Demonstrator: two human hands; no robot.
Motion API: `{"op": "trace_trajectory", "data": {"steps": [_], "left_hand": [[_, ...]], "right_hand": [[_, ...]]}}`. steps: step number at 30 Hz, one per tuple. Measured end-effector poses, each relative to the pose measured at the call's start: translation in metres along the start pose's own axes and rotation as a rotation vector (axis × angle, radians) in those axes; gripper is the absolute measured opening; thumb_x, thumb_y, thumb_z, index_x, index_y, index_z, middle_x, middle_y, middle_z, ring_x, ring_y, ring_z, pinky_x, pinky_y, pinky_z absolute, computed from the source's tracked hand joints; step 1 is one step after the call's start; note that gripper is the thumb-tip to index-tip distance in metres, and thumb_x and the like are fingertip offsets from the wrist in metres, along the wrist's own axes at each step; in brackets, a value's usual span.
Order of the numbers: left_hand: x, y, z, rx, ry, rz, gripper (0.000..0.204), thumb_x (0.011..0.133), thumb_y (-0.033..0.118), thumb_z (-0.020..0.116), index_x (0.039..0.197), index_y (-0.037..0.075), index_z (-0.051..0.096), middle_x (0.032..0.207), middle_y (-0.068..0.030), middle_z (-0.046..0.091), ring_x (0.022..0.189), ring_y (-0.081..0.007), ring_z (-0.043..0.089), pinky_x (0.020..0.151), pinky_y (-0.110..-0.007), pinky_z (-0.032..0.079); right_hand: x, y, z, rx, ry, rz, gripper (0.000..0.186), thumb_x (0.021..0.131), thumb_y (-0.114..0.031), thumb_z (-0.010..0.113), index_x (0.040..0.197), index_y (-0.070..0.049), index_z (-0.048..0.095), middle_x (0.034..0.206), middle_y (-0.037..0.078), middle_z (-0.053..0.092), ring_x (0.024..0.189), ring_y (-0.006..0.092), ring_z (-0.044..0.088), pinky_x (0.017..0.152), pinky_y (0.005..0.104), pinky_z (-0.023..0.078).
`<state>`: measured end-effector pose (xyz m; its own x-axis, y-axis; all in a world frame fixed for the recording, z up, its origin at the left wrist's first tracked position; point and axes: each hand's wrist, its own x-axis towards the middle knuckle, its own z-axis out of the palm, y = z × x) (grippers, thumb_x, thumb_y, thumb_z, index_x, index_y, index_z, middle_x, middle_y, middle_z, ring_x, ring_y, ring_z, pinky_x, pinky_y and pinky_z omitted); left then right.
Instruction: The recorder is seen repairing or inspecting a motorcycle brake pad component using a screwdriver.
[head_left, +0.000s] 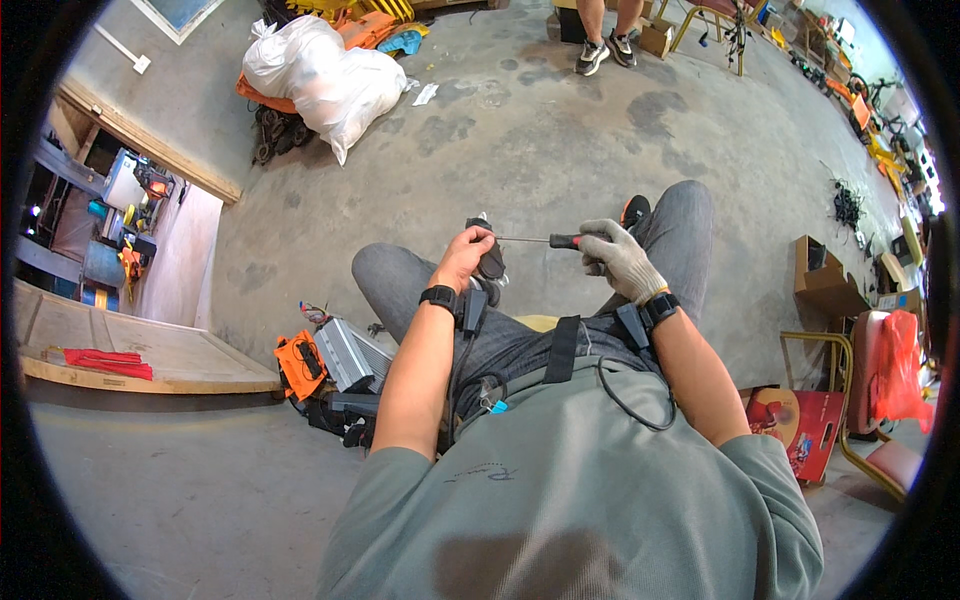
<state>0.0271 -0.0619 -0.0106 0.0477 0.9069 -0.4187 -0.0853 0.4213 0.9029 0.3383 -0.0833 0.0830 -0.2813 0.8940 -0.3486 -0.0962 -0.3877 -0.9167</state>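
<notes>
My right hand [622, 265], in a pale knitted glove, is closed round the red and black handle of a screwdriver [562, 241]. The thin metal shaft points left, level across my lap. At its far end my bare left hand [462, 258] is closed, with thumb and fingertips beside the tip. Against those fingers is a black part [491, 262] with a bit of bright metal at its top; its exact kind cannot be made out. Whether the tip sits in the part is hidden by my fingers.
Beside my left knee lie a finned silver metal box [350, 355] and an orange-black device [299, 364]. White sacks [325, 80] are heaped far left. Another person's shoes [606, 54] are at the far side. To the right are a cardboard box [826, 275], a red carton [797, 425] and a chair [870, 375].
</notes>
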Motion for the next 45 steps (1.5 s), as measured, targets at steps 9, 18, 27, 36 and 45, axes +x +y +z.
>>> {"op": "trace_trajectory", "data": {"steps": [9, 18, 27, 36, 45], "left_hand": [[-0.003, 0.003, 0.002, -0.039, -0.030, 0.017, 0.008, 0.100, 0.014, 0.061, 0.105, 0.009, 0.064, 0.094, -0.0036, 0.069, 0.087, -0.0165, 0.068, 0.077, -0.030, 0.054], [-0.019, 0.021, 0.019, -0.142, 0.136, 0.024, 0.067, 0.095, 0.002, 0.062, 0.152, 0.005, 0.027, 0.121, -0.0167, 0.062, 0.095, -0.0245, 0.069, 0.078, -0.038, 0.060], [0.001, 0.009, 0.004, -0.179, 0.073, 0.002, 0.062, 0.090, -0.003, 0.060, 0.146, -0.001, 0.032, 0.108, -0.0228, 0.066, 0.085, -0.0333, 0.073, 0.068, -0.043, 0.063], [-0.006, 0.014, 0.010, -0.173, 0.021, 0.004, 0.043, 0.089, -0.002, 0.058, 0.130, -0.002, 0.047, 0.107, -0.0192, 0.070, 0.087, -0.0288, 0.071, 0.074, -0.042, 0.060], [-0.016, 0.022, 0.014, -0.278, -0.064, -0.021, 0.042, 0.098, 0.005, 0.054, 0.137, 0.004, 0.038, 0.109, -0.0194, 0.066, 0.097, -0.0340, 0.071, 0.080, -0.046, 0.060]], "right_hand": [[0.001, 0.002, 0.002, 0.011, 0.027, -0.010, 0.044, 0.091, -0.011, 0.069, 0.128, 0.005, 0.053, 0.093, 0.009, 0.063, 0.070, 0.0133, 0.061, 0.061, 0.0273, 0.052], [0.003, 0.005, -0.002, 0.054, 0.077, -0.038, 0.041, 0.092, -0.014, 0.068, 0.126, 0.005, 0.055, 0.095, 0.010, 0.062, 0.073, 0.0138, 0.062, 0.061, 0.0270, 0.052], [0.004, 0.007, -0.004, 0.117, 0.082, -0.048, 0.043, 0.092, -0.020, 0.070, 0.126, 0.003, 0.057, 0.094, 0.010, 0.062, 0.075, 0.0147, 0.062, 0.063, 0.0281, 0.053], [0.004, 0.005, -0.004, 0.144, 0.085, -0.043, 0.043, 0.091, -0.019, 0.071, 0.125, 0.004, 0.057, 0.092, 0.008, 0.061, 0.073, 0.0144, 0.060, 0.062, 0.0286, 0.051], [0.005, 0.005, -0.003, 0.178, 0.083, -0.035, 0.043, 0.091, -0.018, 0.072, 0.125, 0.003, 0.056, 0.098, 0.008, 0.061, 0.077, 0.0141, 0.060, 0.062, 0.0281, 0.051]]}}
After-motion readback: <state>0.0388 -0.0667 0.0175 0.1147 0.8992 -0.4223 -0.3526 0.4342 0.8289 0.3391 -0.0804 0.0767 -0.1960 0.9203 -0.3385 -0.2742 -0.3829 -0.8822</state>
